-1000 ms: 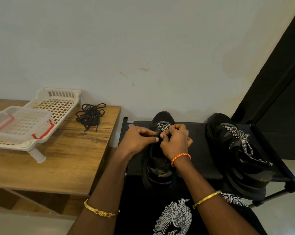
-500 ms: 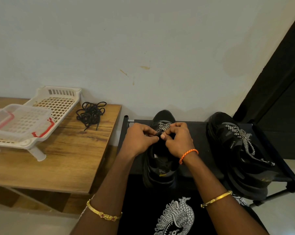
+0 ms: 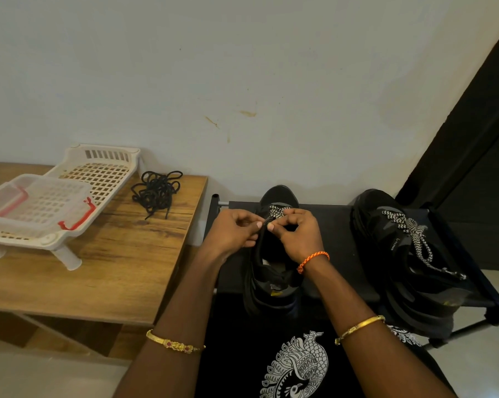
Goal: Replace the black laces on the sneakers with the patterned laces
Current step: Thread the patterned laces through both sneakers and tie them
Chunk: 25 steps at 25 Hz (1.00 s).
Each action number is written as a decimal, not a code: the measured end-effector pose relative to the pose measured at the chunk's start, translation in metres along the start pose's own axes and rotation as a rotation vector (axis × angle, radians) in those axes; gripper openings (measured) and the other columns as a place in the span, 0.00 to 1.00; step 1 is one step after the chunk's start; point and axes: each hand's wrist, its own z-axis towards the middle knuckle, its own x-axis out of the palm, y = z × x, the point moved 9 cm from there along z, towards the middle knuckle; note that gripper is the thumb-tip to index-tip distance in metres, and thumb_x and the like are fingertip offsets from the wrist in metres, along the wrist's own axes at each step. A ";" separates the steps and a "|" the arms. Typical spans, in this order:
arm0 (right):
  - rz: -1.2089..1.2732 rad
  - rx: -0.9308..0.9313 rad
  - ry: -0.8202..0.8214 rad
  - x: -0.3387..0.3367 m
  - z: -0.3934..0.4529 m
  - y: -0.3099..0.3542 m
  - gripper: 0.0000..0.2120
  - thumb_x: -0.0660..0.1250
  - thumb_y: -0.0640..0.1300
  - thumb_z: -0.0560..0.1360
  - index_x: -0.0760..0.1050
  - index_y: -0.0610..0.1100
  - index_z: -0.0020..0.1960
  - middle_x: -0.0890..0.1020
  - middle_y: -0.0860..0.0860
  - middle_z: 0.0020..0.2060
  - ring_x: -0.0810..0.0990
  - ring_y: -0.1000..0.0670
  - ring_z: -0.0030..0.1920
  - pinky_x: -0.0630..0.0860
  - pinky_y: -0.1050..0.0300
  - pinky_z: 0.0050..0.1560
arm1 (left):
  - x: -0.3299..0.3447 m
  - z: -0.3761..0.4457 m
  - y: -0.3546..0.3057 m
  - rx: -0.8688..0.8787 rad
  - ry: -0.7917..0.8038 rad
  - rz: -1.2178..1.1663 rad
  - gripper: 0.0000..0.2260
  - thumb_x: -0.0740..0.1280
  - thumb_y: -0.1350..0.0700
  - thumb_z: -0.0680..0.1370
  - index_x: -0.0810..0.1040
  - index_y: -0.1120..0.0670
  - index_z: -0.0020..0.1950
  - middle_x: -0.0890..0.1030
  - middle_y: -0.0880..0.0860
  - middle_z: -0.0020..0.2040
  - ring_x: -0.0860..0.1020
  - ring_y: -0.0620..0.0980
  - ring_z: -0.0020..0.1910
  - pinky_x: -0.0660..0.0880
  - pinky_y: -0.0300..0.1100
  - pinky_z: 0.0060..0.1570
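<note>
A: Patterned lace [image 3: 277,211] is pinched by left hand [image 3: 233,231] and right hand [image 3: 299,234] over the unfinished sneaker [image 3: 274,271].
B: Risk: an eyelet skipped, ends left uneven. Removed black laces [image 3: 156,191] lie well left.

Wooden side table [image 3: 122,271]: left of the gripping hands; carries a white perforated plastic rack [image 3: 99,173] and a tangled pile of black laces [image 3: 156,191].
Black fabric shoe rack [image 3: 337,239]: beneath the grip; holds a black sneaker [image 3: 271,285] at the hands and a second black sneaker with a patterned lace [image 3: 400,254] to their right.
</note>
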 end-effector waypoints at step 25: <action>-0.379 0.110 -0.025 -0.020 -0.016 -0.011 0.26 0.70 0.36 0.66 0.65 0.47 0.60 0.64 0.45 0.63 0.65 0.43 0.64 0.62 0.46 0.65 | -0.001 -0.007 -0.011 0.055 0.006 0.248 0.07 0.52 0.67 0.80 0.63 0.56 0.50 0.71 0.55 0.42 0.75 0.51 0.32 0.75 0.37 0.24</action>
